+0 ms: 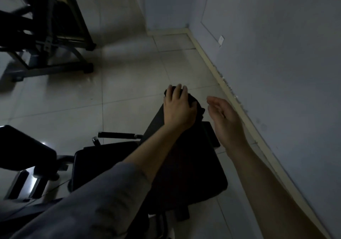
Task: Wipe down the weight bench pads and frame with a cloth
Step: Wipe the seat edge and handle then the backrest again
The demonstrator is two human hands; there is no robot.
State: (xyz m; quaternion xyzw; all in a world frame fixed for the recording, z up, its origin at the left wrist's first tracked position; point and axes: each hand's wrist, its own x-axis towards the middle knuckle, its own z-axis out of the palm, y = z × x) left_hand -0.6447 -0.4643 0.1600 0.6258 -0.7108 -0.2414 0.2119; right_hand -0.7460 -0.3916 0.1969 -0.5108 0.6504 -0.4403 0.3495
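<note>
Dim room: left hand (178, 107) presses dark cloth (198, 107), barely discernible; right hand (224, 117) open.

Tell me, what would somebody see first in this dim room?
First, the left hand in the middle, pressing a dark crumpled cloth onto the far end of the black padded weight bench. The right hand is open and empty beside it, nearer the grey wall. Another dark metal gym frame stands top left.

tiled floor (129, 76) | dark exercise machine (46, 35) upper left | grey wall (276, 54) right | wall socket (220, 39)
</note>
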